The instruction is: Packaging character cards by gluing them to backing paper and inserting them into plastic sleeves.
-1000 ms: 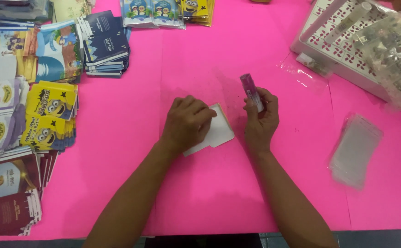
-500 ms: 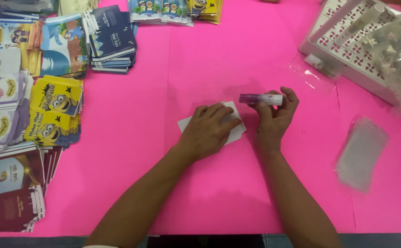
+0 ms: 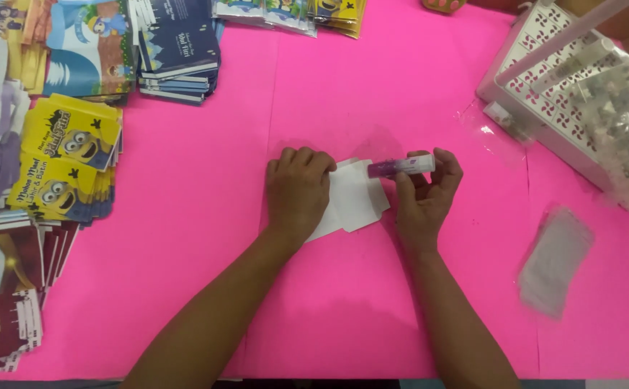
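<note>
A person's 2 bare hands are working at the middle of a table (image 3: 185,238) covered in bright pink paper. The left hand (image 3: 298,191) is lying palm down, fingers curled together, pressing on a small white paper envelope (image 3: 354,198), apparently to keep the flat, light sheet from sliding on the smooth covering. The envelope is lying at a slight angle between the 2 hands, its right part showing beyond the knuckles. The right hand (image 3: 424,196) is pinching a slim cylindrical tube (image 3: 401,166), translucent purple with a white end, holding it sideways between thumb and fingertips just above the envelope's upper right corner, within easy reach of the paper. To the left, stacks of glossy printed envelopes are sitting sorted by design: yellow cartoon-character packets (image 3: 66,155), dark blue packets (image 3: 179,47) and maroon packets (image 3: 1,295), fanned so each kind is staying separate. At the upper right a white perforated plastic basket (image 3: 537,79) is holding small clear-wrapped items, too blurred to identify. A crinkled clear plastic sleeve (image 3: 555,259) is lying flat on the pink surface, well apart from the right hand.
</note>
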